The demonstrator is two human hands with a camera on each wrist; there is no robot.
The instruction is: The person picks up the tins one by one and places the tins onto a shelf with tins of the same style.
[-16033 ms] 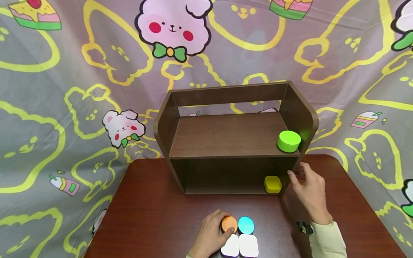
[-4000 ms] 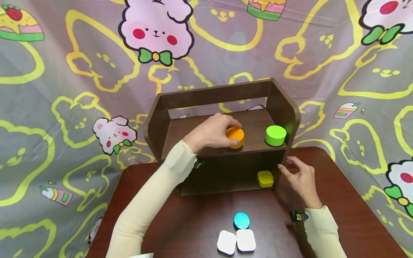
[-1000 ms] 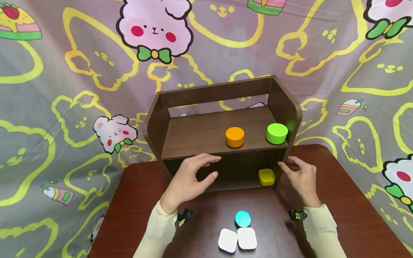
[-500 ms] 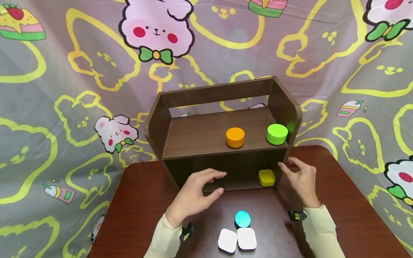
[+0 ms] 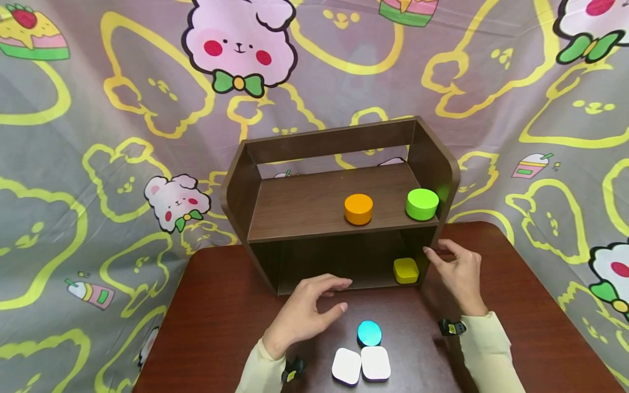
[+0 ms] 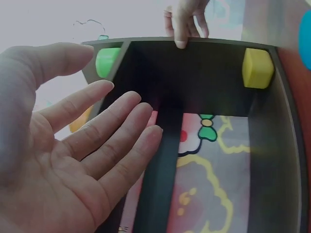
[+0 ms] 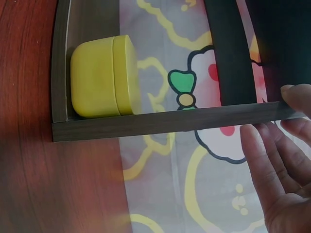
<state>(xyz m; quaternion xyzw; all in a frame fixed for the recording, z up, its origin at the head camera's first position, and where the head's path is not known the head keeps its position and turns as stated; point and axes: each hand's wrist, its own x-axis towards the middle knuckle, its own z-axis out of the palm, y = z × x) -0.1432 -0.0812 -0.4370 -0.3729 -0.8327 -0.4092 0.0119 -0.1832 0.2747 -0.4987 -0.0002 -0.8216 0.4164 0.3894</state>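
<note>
My left hand [image 5: 307, 311] is over the table in front of the shelf, fingers parted from the thumb and holding nothing; its palm shows in the left wrist view. Nearest to it are a round blue container [image 5: 369, 333] and two white square containers [image 5: 346, 365] with rounded corners. With thumb and fingers on either side, my right hand [image 5: 458, 273] pinches the right side panel of the brown two-tier shelf [image 5: 314, 202]. On the upper tier stand a round orange container [image 5: 358, 209] and a round green one [image 5: 422, 204]. A yellow square lidded container [image 7: 99, 77] sits in the lower tier's right corner.
The shelf stands at the back of a reddish-brown table [image 5: 216, 311]. Behind it hangs a grey cloth [image 5: 314, 71] with cartoon prints. Dark wrist cameras are strapped at both cream sleeves [image 5: 484, 349].
The orange container went from the table to the upper tier, where my left hand let it go. That hand then came down toward the blue container. My right hand stays at the side panel.
</note>
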